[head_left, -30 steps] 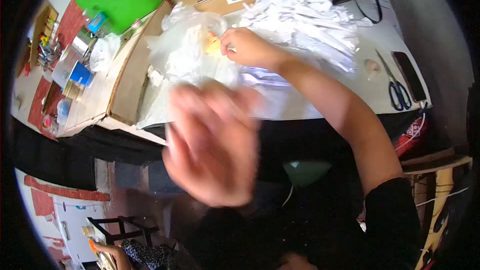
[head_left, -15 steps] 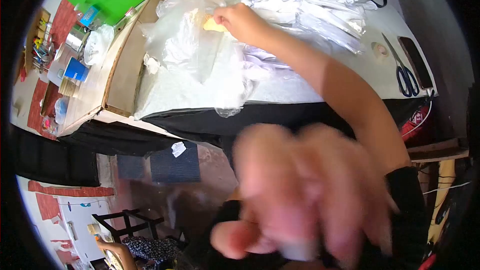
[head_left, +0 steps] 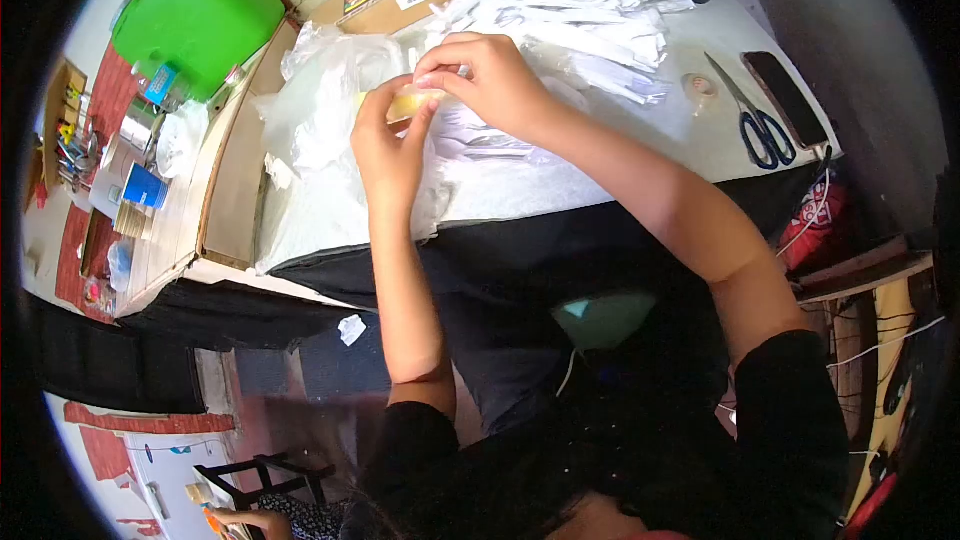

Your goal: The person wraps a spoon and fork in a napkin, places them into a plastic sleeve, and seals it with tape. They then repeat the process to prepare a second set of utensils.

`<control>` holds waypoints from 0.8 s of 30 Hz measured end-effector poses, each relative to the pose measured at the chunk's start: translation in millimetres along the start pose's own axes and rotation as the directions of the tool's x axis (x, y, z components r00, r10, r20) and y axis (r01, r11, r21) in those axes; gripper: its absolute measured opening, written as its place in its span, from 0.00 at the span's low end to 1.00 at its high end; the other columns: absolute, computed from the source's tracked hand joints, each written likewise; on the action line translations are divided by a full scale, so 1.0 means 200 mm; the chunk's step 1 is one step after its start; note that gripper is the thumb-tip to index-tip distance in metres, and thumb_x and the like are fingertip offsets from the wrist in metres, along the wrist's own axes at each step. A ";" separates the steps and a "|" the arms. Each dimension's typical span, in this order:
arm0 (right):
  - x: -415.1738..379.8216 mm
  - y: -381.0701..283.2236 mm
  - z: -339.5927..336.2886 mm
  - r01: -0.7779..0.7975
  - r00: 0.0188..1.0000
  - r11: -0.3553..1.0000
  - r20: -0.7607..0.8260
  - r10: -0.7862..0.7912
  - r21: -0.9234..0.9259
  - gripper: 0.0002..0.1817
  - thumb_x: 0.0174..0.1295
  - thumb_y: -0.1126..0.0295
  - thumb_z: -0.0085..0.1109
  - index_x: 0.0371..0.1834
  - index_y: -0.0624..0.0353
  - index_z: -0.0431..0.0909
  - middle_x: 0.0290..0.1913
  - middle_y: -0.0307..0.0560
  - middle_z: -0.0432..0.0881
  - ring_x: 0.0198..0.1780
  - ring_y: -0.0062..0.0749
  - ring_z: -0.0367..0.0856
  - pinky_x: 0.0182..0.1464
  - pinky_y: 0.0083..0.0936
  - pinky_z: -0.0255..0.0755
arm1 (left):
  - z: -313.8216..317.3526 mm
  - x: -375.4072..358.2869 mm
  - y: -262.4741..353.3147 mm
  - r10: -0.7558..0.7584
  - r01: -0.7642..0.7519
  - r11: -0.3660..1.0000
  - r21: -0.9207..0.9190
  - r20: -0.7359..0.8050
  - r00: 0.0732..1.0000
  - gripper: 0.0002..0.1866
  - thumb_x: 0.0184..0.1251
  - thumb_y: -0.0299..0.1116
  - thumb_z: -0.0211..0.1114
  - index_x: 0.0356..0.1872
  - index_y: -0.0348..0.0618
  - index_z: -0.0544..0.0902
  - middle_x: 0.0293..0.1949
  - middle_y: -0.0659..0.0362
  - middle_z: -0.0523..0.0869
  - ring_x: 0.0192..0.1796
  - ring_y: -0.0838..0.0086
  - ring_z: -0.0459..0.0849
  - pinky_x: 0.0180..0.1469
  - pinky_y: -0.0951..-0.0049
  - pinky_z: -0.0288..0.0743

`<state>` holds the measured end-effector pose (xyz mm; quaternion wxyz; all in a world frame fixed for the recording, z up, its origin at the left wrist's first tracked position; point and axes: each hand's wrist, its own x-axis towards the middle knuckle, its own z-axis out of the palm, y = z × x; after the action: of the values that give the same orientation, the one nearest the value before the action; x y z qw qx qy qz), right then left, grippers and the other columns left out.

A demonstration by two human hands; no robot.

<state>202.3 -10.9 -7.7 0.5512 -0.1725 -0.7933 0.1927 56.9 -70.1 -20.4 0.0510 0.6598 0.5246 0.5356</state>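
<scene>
Over the white-covered table (head_left: 500, 190), both hands meet at a small yellow item (head_left: 405, 105). My left hand (head_left: 388, 130) has its thumb and fingers closed round the item from the left and below. From the right, my right hand (head_left: 478, 80) pinches at the item's upper right edge. What exactly the item is cannot be made out. Crumpled clear plastic bags (head_left: 330, 90) lie behind and left of the hands. A pile of white plastic-wrapped pieces (head_left: 590, 35) spreads behind and to the right.
Scissors (head_left: 755, 125), a tape roll (head_left: 702, 86) and a phone (head_left: 785, 100) lie at the right. A cardboard box (head_left: 385, 0) is at the back. A green container (head_left: 200, 15) and blue cup (head_left: 145, 186) stand left. Another person's hand (head_left: 250, 518) shows at lower left.
My left hand has moved from close in front of the camera to the yellow item and closed on it. My right hand still grips the item. The view has shifted slightly.
</scene>
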 end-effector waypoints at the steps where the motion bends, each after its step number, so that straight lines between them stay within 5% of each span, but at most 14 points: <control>1: 0.00 0.01 0.00 -0.075 0.997 0.996 -0.011 0.075 0.055 0.04 0.57 0.73 0.61 0.33 0.62 0.80 0.29 0.43 0.80 0.30 0.25 0.78 0.33 0.21 0.71 | -0.01 0.00 -0.01 -0.013 0.013 1.000 -0.006 0.017 1.000 0.19 0.57 0.30 0.69 0.49 0.36 0.76 0.45 0.56 0.79 0.45 0.76 0.77 0.42 0.74 0.78; 6: 0.00 0.02 0.00 -0.355 0.935 0.922 0.039 0.354 0.155 0.07 0.61 0.71 0.58 0.39 0.61 0.77 0.31 0.40 0.81 0.31 0.19 0.78 0.34 0.18 0.73 | -0.01 0.00 -0.01 0.016 -0.020 0.993 -0.113 -0.033 0.999 0.13 0.58 0.30 0.68 0.42 0.36 0.80 0.38 0.55 0.81 0.40 0.73 0.81 0.39 0.74 0.80; 11: -0.02 0.00 -0.02 -0.257 0.966 0.945 0.020 0.258 0.201 0.10 0.59 0.70 0.61 0.41 0.61 0.76 0.31 0.39 0.81 0.33 0.17 0.78 0.33 0.16 0.73 | 0.01 0.01 -0.04 0.022 -0.026 0.991 -0.134 -0.031 0.999 0.09 0.60 0.30 0.66 0.38 0.35 0.81 0.35 0.56 0.81 0.36 0.74 0.79 0.35 0.75 0.78; 17: -0.02 0.02 -0.04 -0.276 0.961 0.936 0.085 0.263 0.217 0.07 0.57 0.72 0.63 0.36 0.64 0.80 0.27 0.40 0.82 0.28 0.18 0.78 0.32 0.17 0.72 | 0.00 0.02 -0.04 0.051 -0.052 0.997 0.054 0.027 0.998 0.09 0.60 0.30 0.66 0.34 0.34 0.79 0.29 0.56 0.80 0.32 0.76 0.78 0.33 0.78 0.73; 21: -0.04 0.02 -0.01 -0.299 0.953 0.905 0.039 0.302 0.304 0.07 0.61 0.71 0.59 0.33 0.66 0.81 0.25 0.38 0.81 0.25 0.16 0.76 0.30 0.15 0.72 | 0.01 0.01 0.00 -0.052 0.055 0.992 -0.110 0.031 0.998 0.08 0.58 0.29 0.68 0.33 0.35 0.80 0.29 0.58 0.82 0.32 0.78 0.78 0.35 0.80 0.72; 24: -0.04 0.07 0.00 -0.339 0.939 0.931 -0.017 0.344 0.136 0.11 0.64 0.67 0.56 0.33 0.66 0.81 0.25 0.39 0.81 0.24 0.17 0.76 0.29 0.14 0.72 | 0.04 0.01 0.03 -0.054 0.045 0.960 -0.278 -0.023 0.998 0.07 0.58 0.29 0.68 0.32 0.36 0.82 0.31 0.60 0.83 0.33 0.80 0.79 0.37 0.80 0.72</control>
<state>205.1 -3.1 -21.5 0.5354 -0.2748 -0.7256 0.3338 66.8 -67.5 -19.6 0.1483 0.6245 0.4616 0.6124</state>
